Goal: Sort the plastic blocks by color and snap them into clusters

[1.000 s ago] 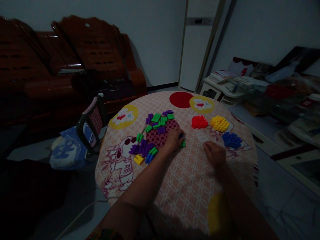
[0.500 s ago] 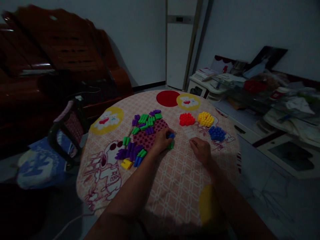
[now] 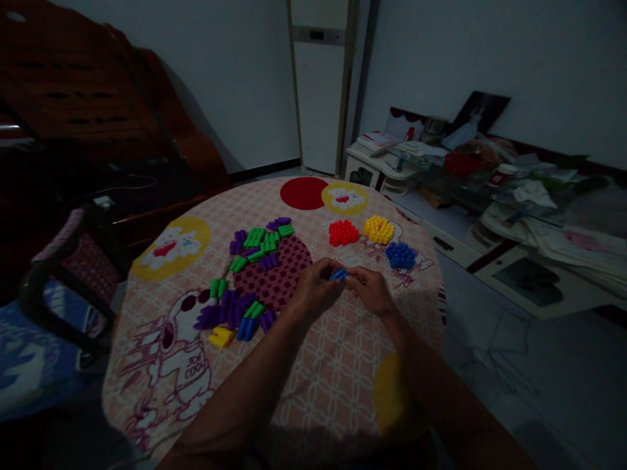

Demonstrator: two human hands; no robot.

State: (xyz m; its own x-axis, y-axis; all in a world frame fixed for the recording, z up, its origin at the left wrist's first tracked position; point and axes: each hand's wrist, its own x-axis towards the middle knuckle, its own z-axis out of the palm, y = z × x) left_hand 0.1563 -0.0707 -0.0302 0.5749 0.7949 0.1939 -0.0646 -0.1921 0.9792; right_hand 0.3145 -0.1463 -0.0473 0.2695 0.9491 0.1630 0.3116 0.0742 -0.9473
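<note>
My left hand [image 3: 316, 288] is closed over the middle of the table, gripping a small blue plastic building block [image 3: 338, 275] between thumb and fingers. From the other side my right hand [image 3: 373, 291] meets it, fingertips pinched at the block's right end. Left of the hands lie loose green blocks [image 3: 255, 237] and purple blocks [image 3: 229, 307], with a blue block [image 3: 246, 329] and a yellow block [image 3: 221, 337] nearer me. Beyond the right hand stand three clusters of joined blocks: a red cluster [image 3: 343, 232], a yellow cluster [image 3: 379, 229] and a blue cluster [image 3: 401, 255].
A patterned cloth covers the round table [image 3: 323, 385]. At left stand a chair [image 3: 83, 281] and a wooden sofa [image 3: 98, 117]. A cluttered low cabinet [image 3: 455, 241] runs along the right wall, and a tall white unit [image 3: 321, 98] stands in the corner.
My right hand has come to my left hand, and both now meet at the blue block. The view has turned right. The green block by my left hand no longer shows.
</note>
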